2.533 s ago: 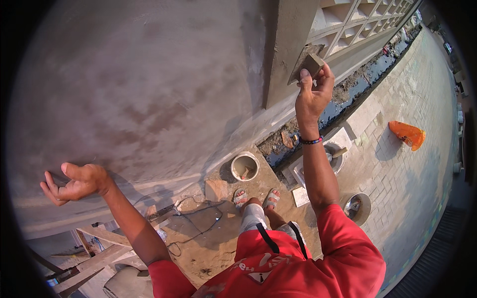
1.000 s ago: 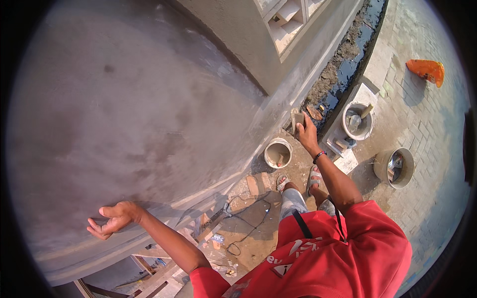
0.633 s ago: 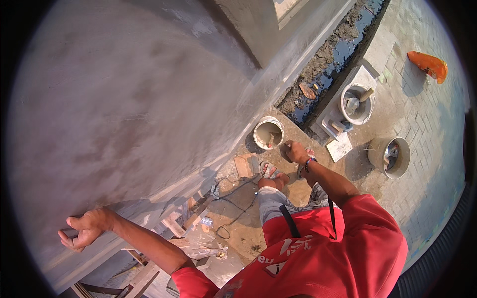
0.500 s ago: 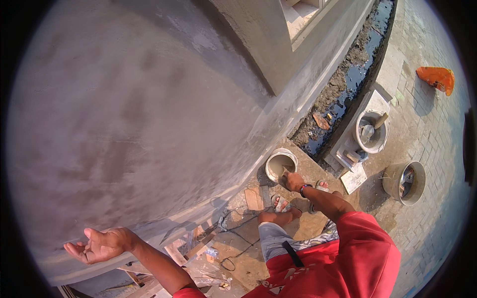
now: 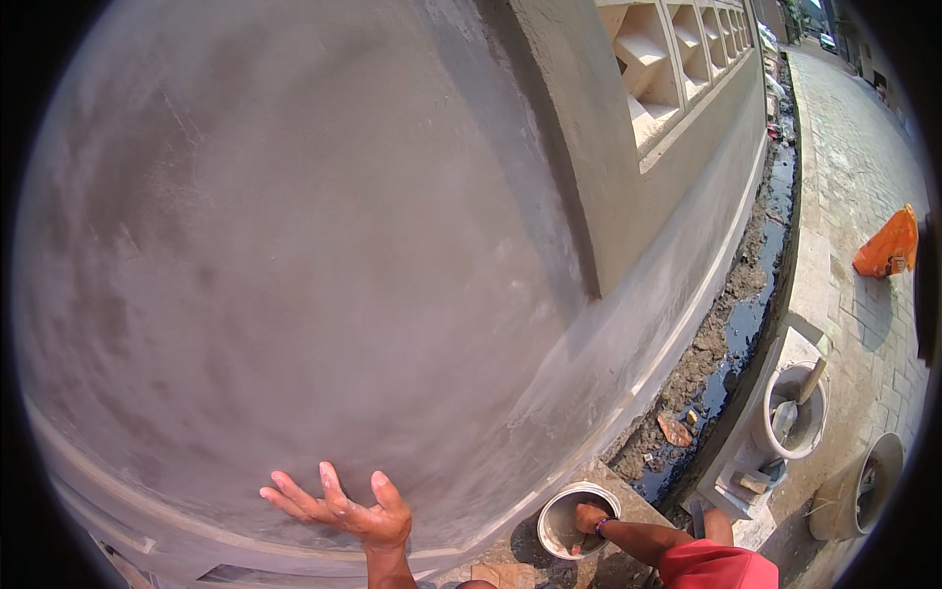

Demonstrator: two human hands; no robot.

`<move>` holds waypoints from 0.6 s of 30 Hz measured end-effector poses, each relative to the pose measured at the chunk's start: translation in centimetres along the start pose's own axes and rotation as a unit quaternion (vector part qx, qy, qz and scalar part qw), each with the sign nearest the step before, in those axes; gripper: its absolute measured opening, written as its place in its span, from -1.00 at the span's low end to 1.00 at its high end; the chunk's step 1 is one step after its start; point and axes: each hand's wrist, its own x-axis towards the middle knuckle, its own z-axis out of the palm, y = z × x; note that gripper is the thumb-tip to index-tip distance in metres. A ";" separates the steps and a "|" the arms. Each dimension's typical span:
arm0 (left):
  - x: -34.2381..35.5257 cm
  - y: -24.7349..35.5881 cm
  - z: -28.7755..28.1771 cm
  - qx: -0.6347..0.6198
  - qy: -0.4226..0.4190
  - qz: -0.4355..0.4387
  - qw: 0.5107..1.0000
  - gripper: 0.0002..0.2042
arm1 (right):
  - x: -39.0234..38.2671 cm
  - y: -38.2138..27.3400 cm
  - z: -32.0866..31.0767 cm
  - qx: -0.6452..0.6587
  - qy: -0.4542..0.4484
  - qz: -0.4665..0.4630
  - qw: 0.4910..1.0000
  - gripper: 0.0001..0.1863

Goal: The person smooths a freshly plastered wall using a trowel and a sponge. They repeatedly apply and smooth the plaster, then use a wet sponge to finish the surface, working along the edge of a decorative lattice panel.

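Note:
My left hand (image 5: pixel 355 512) is open, fingers spread and palm up, against or just in front of the smooth grey plastered wall (image 5: pixel 294 255). Low at the wall's foot, my right hand (image 5: pixel 590 520) reaches into a white bucket (image 5: pixel 554 535) containing grey material. Its fingers are curled, and whatever they grip is hidden inside. The raised plaster border (image 5: pixel 608 226) frames a cream openwork block panel (image 5: pixel 657 69) at upper right.
A muddy drain (image 5: pixel 746 304) runs along the wall beside a paved path (image 5: pixel 854 147). On its far edge are a tub with tools (image 5: pixel 793 422) and another bucket (image 5: pixel 849 501). An orange sack (image 5: pixel 883 245) stands on the paving. Wooden pieces show at lower left.
My right hand has come down from the panel's border, with a small flat tool, into the bucket. My left hand's fingers have spread. The view has tilted toward the wall and along the path.

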 end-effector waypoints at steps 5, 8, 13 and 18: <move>0.4 -0.3 0.1 0.030 0.097 0.014 0.995 -0.57 | -9.0 -5.1 -11.5 -0.069 -0.024 -0.165 0.984 -0.66; 0.4 0.4 0.6 0.025 0.111 0.001 0.994 -0.61 | -14.9 -4.8 -20.4 0.055 -0.020 -0.272 0.960 -0.48; 0.6 0.7 0.5 0.040 0.120 -0.001 0.992 -0.62 | -24.0 -10.4 -34.3 0.161 0.382 -0.362 0.835 -0.31; 0.6 0.4 0.4 0.048 0.123 -0.010 0.991 -0.62 | -28.8 -21.1 -47.9 0.202 0.614 -0.561 0.517 -0.34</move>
